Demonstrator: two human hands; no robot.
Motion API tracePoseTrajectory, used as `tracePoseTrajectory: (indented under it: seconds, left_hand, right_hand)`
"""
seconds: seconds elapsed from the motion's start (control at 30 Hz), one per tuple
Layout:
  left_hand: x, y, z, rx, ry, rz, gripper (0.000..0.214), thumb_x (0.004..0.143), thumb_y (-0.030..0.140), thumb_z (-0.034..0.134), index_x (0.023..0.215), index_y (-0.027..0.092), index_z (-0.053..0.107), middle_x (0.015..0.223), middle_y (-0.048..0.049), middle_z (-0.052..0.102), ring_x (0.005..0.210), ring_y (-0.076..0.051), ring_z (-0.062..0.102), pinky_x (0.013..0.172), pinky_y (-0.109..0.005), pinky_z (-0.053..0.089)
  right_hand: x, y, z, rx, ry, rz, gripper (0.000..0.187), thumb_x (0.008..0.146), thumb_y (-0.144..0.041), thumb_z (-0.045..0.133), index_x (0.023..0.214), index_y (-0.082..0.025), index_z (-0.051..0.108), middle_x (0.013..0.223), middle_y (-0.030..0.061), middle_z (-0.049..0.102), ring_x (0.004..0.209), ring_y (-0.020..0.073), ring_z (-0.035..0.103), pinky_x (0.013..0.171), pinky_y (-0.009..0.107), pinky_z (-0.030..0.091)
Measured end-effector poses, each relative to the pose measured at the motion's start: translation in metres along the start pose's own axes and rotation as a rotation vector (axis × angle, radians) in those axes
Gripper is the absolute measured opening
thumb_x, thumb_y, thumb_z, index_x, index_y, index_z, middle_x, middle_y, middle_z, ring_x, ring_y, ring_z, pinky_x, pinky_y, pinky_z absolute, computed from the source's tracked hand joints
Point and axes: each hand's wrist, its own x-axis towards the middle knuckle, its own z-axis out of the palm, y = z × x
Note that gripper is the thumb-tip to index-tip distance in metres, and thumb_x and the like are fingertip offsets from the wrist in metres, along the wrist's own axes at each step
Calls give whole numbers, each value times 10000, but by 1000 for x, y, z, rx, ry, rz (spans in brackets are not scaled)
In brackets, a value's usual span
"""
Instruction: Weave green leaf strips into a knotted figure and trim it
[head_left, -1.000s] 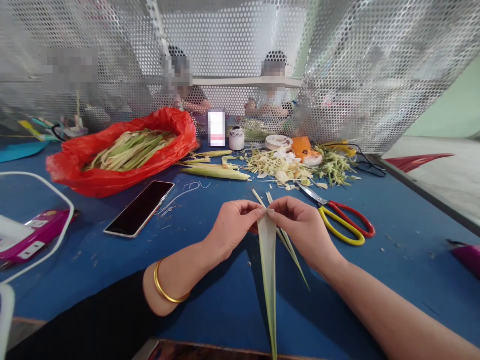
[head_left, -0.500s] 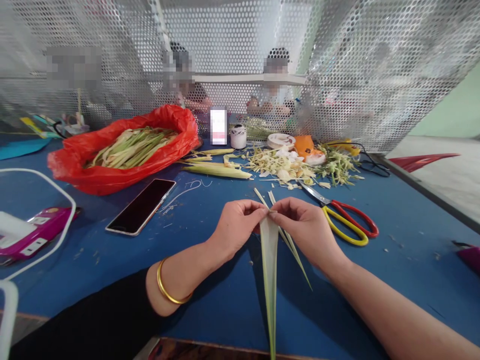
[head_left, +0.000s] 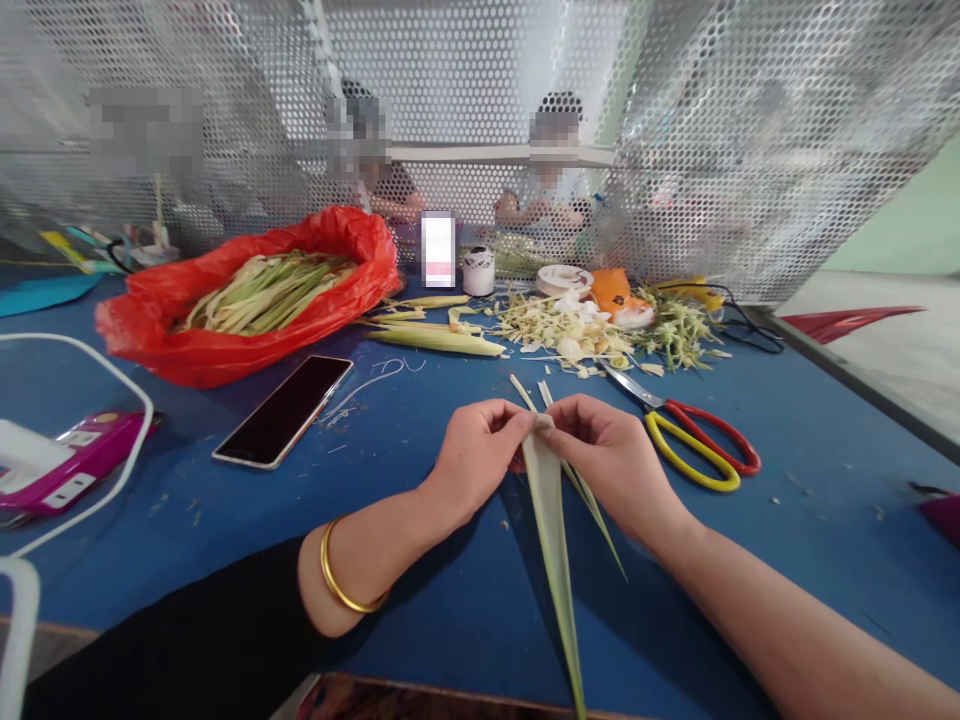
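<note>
Both my hands pinch a long pale green leaf strip (head_left: pixel 553 540) over the blue table (head_left: pixel 420 600). My left hand (head_left: pixel 480 455), with a gold bangle (head_left: pixel 337 580) on its wrist, closes on the strip's top from the left. My right hand (head_left: pixel 611 460) closes on the same spot from the right. The strip hangs down toward me and narrows to a point near the table's front edge. A thinner strip (head_left: pixel 592 510) lies under my right hand, and two short ends (head_left: pixel 529 392) stick up behind my fingers.
Red-and-yellow scissors (head_left: pixel 686 435) lie right of my right hand. A dark phone (head_left: pixel 283 410) lies to the left, a red bag of leaf strips (head_left: pixel 247 295) behind it. Leaf scraps (head_left: pixel 592 330), thread spool (head_left: pixel 478 270), pink device (head_left: pixel 67 470), white cable (head_left: pixel 90 360). People sit behind the perforated screen (head_left: pixel 712 150).
The strip's lower end has swung slightly to the right. Both hands stay pinched at its top, almost in the same place.
</note>
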Motion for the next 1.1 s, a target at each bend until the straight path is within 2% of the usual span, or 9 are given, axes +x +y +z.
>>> tracePoseTrajectory:
  seconds: [0.23,0.4,0.47,0.57,0.73,0.87,1.0,1.1]
  left_hand:
    - [2,0,0,1,57,26,185,776,302,600,659,160,623,571,20,574,510,-99,520,475,-201,462]
    - [3,-1,0,-5,49,24,194,789,311,589,664,164,610,554,21,572,489,-102,519,464,-209,470]
    - [3,-1,0,-2,43,31,186,788,307,589,673,164,617,550,22,574,481,-101,516,457,-208,468]
    - [4,-2,-1,-5,65,34,155,780,281,591,686,162,626,563,21,581,487,-100,518,450,-201,460]
    - [5,-2,-1,14,65,52,196,790,293,589,642,165,596,538,26,568,467,-97,509,445,-199,450]
    - [5,-1,-2,3,97,49,163,789,271,586,670,165,615,552,22,580,468,-99,513,445,-202,449]
    - [6,-3,-2,-15,94,37,184,788,290,599,652,166,605,554,14,587,468,-103,517,453,-212,455]
    - [7,-3,-2,-25,86,33,197,796,307,604,665,160,611,552,9,588,465,-104,525,453,-215,461]
  right_hand:
    - [-2,3,1,-11,-47,-13,131,771,-304,671,825,-192,631,694,-14,624,615,132,526,570,251,415]
    - [-2,2,2,-28,-53,-17,138,786,-320,650,758,-188,622,641,-26,581,583,120,479,549,247,377]
    - [-3,0,2,-7,-50,-19,153,792,-336,648,762,-187,631,642,-24,581,582,119,474,550,247,373]
    - [-2,-1,2,25,-113,12,159,785,-343,658,809,-186,652,681,-12,615,615,129,501,581,254,392]
    - [-3,-3,2,142,-155,91,160,744,-331,699,748,-177,656,682,-11,624,648,131,529,635,259,414]
    - [-4,-4,3,254,-187,126,173,719,-302,722,837,-185,672,781,5,674,753,158,587,725,280,449]
    - [-3,-3,4,199,-247,155,175,765,-347,690,779,-176,656,733,-2,643,672,127,531,655,256,423]
    - [-3,-2,5,238,-234,176,238,782,-410,671,771,-173,663,717,-3,623,660,125,516,639,254,417]
